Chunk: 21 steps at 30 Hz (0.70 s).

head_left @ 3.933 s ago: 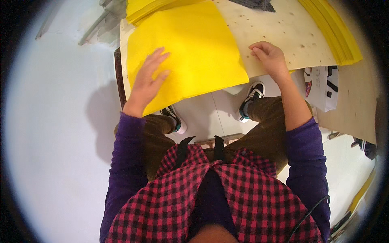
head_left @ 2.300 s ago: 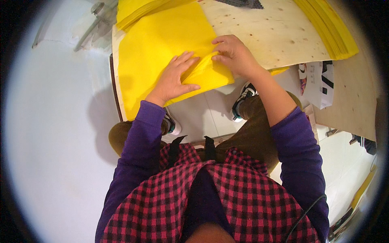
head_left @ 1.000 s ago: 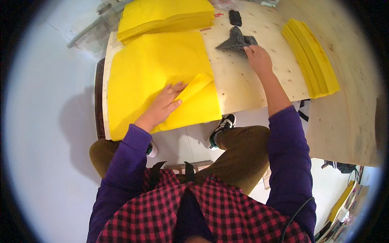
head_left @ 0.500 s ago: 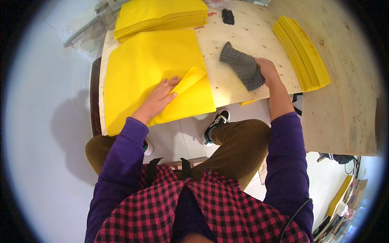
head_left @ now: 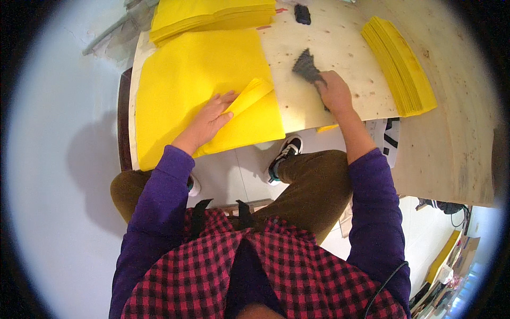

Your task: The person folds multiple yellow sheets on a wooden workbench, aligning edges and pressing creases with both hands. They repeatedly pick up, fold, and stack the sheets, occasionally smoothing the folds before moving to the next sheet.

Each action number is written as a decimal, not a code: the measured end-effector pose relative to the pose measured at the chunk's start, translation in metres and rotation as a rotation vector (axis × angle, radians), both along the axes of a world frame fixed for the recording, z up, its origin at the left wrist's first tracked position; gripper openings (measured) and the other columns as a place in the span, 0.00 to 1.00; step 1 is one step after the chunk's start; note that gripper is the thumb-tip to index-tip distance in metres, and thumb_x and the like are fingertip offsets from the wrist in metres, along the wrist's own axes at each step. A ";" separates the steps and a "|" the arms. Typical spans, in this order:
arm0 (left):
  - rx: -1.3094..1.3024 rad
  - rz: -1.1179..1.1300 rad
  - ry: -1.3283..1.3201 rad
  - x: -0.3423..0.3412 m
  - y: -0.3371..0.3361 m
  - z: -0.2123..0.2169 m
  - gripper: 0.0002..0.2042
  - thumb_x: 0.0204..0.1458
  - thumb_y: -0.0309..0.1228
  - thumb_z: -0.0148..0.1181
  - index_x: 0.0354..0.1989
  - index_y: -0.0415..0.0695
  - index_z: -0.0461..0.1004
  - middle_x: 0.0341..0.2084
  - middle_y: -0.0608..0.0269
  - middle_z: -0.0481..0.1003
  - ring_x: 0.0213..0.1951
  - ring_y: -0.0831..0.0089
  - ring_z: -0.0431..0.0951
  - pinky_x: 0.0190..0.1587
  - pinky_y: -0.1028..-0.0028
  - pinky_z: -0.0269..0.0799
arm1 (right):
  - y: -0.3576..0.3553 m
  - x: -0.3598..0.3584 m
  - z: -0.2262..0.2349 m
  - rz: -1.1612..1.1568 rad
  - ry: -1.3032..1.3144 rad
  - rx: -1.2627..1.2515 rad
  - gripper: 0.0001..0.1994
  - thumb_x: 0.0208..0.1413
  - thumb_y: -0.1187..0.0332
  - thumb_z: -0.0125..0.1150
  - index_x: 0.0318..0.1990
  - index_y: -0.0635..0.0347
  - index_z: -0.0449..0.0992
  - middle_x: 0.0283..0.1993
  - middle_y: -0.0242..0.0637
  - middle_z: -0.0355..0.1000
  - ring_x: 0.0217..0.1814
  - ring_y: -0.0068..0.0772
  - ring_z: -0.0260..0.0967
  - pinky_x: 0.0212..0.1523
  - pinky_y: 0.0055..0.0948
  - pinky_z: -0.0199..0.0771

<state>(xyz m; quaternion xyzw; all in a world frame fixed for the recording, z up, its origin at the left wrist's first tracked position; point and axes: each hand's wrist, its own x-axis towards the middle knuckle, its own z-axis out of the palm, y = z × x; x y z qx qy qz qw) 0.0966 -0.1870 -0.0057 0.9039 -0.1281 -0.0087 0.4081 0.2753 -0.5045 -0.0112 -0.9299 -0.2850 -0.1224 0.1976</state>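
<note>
A large yellow felt sheet (head_left: pixel 186 80) lies on the left of the table, its near right corner area folded over into a narrow flap (head_left: pixel 252 95). My left hand (head_left: pixel 209 121) rests flat on it with fingers stretched out, the thumb at the flap's lower end. To the right, above the bare wood, my right hand (head_left: pixel 336 93) is closed round a dark grey cloth (head_left: pixel 306 66) with a scalloped edge. The cloth is bunched, and much of it is hidden behind the hand.
A thick stack of yellow felt (head_left: pixel 212 16) stands at the far left. A narrower yellow stack (head_left: pixel 398 69) lies along the right of the wooden table (head_left: pixel 366 95). A small black object (head_left: pixel 302 14) lies at the back. A plywood panel (head_left: pixel 446 138) stands at the right.
My right hand has turned and gathered the grey cloth, which was spread wider before. My left hand stays on the yellow sheet by the flap. The view has shifted slightly.
</note>
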 end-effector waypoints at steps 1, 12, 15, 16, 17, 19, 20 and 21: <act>0.010 0.008 0.039 0.000 0.001 0.000 0.25 0.60 0.40 0.43 0.62 0.38 0.59 0.64 0.52 0.58 0.66 0.57 0.54 0.69 0.65 0.41 | 0.001 0.000 0.000 -0.034 0.028 0.013 0.15 0.53 0.60 0.59 0.42 0.60 0.74 0.42 0.49 0.71 0.46 0.53 0.67 0.47 0.45 0.68; -0.006 0.028 0.046 0.001 0.003 -0.007 0.27 0.59 0.42 0.45 0.65 0.42 0.57 0.64 0.51 0.58 0.67 0.55 0.53 0.68 0.66 0.42 | 0.004 -0.021 0.021 -0.219 0.066 0.065 0.21 0.59 0.49 0.49 0.37 0.59 0.77 0.35 0.47 0.74 0.39 0.51 0.71 0.40 0.42 0.71; -0.017 0.054 0.041 -0.002 0.000 -0.006 0.26 0.59 0.41 0.44 0.63 0.41 0.58 0.64 0.50 0.58 0.66 0.51 0.53 0.68 0.64 0.42 | 0.008 -0.036 0.033 -0.106 0.036 0.228 0.13 0.56 0.58 0.57 0.39 0.57 0.78 0.37 0.42 0.74 0.39 0.44 0.72 0.41 0.38 0.72; -0.036 0.054 0.014 -0.003 -0.001 -0.005 0.25 0.58 0.40 0.44 0.62 0.40 0.59 0.63 0.50 0.58 0.65 0.50 0.53 0.68 0.63 0.42 | 0.011 -0.042 0.036 -0.027 0.022 0.314 0.11 0.54 0.61 0.60 0.39 0.57 0.78 0.38 0.40 0.74 0.39 0.42 0.72 0.42 0.36 0.72; -0.014 0.073 0.037 -0.005 -0.002 -0.004 0.26 0.58 0.40 0.44 0.63 0.40 0.59 0.63 0.51 0.58 0.65 0.50 0.53 0.68 0.64 0.42 | 0.016 -0.048 0.037 0.043 0.267 0.382 0.10 0.47 0.70 0.64 0.39 0.58 0.77 0.37 0.37 0.73 0.39 0.36 0.71 0.42 0.32 0.71; -0.012 0.092 0.035 -0.005 -0.003 -0.004 0.26 0.59 0.41 0.44 0.63 0.41 0.59 0.63 0.51 0.59 0.65 0.50 0.53 0.69 0.64 0.42 | 0.022 -0.061 0.035 0.284 0.407 0.282 0.10 0.45 0.71 0.65 0.38 0.59 0.77 0.37 0.36 0.72 0.39 0.35 0.70 0.42 0.31 0.70; 0.001 0.099 0.056 -0.005 -0.003 -0.004 0.26 0.59 0.41 0.44 0.63 0.41 0.59 0.63 0.51 0.59 0.65 0.51 0.53 0.68 0.64 0.42 | 0.025 -0.066 0.033 0.459 0.444 0.270 0.10 0.44 0.72 0.65 0.37 0.59 0.77 0.36 0.36 0.72 0.39 0.34 0.70 0.42 0.30 0.70; -0.001 0.102 0.062 -0.005 -0.003 -0.003 0.26 0.59 0.41 0.44 0.63 0.41 0.59 0.63 0.52 0.59 0.66 0.51 0.53 0.68 0.64 0.42 | 0.031 -0.069 0.028 0.495 0.432 0.239 0.10 0.44 0.73 0.66 0.37 0.59 0.77 0.36 0.36 0.71 0.39 0.34 0.69 0.42 0.30 0.70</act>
